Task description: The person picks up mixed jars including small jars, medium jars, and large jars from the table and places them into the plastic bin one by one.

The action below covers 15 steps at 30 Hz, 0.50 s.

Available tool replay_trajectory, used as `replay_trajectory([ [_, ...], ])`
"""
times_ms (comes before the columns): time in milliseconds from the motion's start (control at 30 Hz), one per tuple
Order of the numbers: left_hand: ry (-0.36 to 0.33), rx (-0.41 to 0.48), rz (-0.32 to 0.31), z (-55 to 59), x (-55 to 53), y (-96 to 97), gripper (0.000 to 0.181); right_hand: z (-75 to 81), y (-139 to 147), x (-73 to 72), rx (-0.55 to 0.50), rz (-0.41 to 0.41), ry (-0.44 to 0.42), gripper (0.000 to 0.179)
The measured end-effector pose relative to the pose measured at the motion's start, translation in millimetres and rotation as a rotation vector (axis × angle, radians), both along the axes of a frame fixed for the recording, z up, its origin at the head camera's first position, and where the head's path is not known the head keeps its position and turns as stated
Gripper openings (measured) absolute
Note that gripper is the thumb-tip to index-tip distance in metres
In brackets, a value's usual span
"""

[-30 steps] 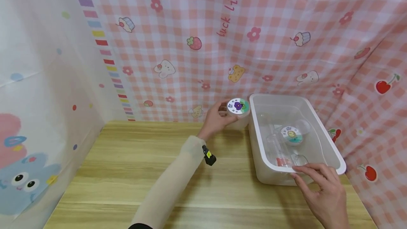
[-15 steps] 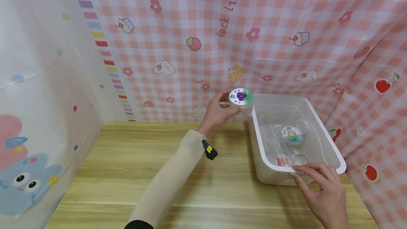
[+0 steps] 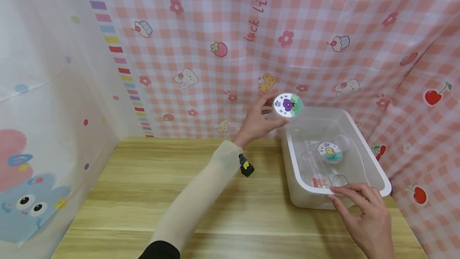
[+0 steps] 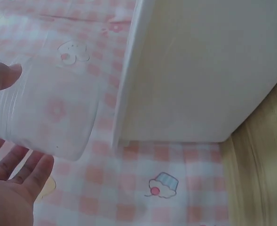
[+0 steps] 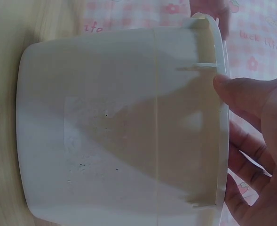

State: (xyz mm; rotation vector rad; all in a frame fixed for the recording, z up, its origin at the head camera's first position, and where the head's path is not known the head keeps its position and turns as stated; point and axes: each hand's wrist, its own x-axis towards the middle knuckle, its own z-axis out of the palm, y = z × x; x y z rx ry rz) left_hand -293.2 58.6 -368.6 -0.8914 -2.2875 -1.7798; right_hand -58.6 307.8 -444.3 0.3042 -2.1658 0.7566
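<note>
My left hand [image 3: 256, 121] grips a clear plastic jar [image 4: 51, 106] between thumb and fingers, level with the bin's far left corner and above its rim. The jar's round lid [image 3: 288, 105] carries a white and green label with a purple flower. A white plastic bin [image 3: 294, 163] stands on the table to the right. With thumb and fingertips, my right hand [image 3: 370, 215] pinches the bin's near rim [image 5: 221, 141]. Inside the bin lie a second jar with a yellow-printed lid [image 3: 329, 153] and a clear bottle-like container [image 3: 313, 167] with a red part.
Pink checked cloth [image 3: 201, 23] hangs right behind the bin and along its right side. A white printed cloth [image 3: 46, 91] hangs at the left. Bare wooden tabletop [image 3: 161, 175] lies left of the bin.
My left hand has lifted the flower-lidded jar from beside the bin and carried it up and to the right, to the rim. The right hand stays on the bin.
</note>
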Motion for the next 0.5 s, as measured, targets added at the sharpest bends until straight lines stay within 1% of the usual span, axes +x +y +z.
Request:
replay_trajectory([
  [100,0.02,-0.019,-0.014,2.3,0.4,7.3,0.08,-1.9,1,-0.6,-0.005,0.007,0.014,0.024],
  [167,0.035,-0.032,-0.021,3.5,0.0,11.5,0.078,-2.7,1,-0.8,-0.007,0.008,0.017,0.021],
  [300,0.076,-0.064,-0.023,4.6,-2.3,19.2,0.08,-2.6,1,-1.2,-0.007,0.005,0.015,0.024],
  [367,0.082,-0.075,-0.032,4.4,-3.6,22.9,0.083,-2.3,1,-1.2,-0.005,0.002,0.014,0.027],
  [500,0.073,-0.102,-0.05,2.6,-6.3,30.0,0.085,-2.3,1,-0.7,-0.006,0.002,0.015,0.024],
])
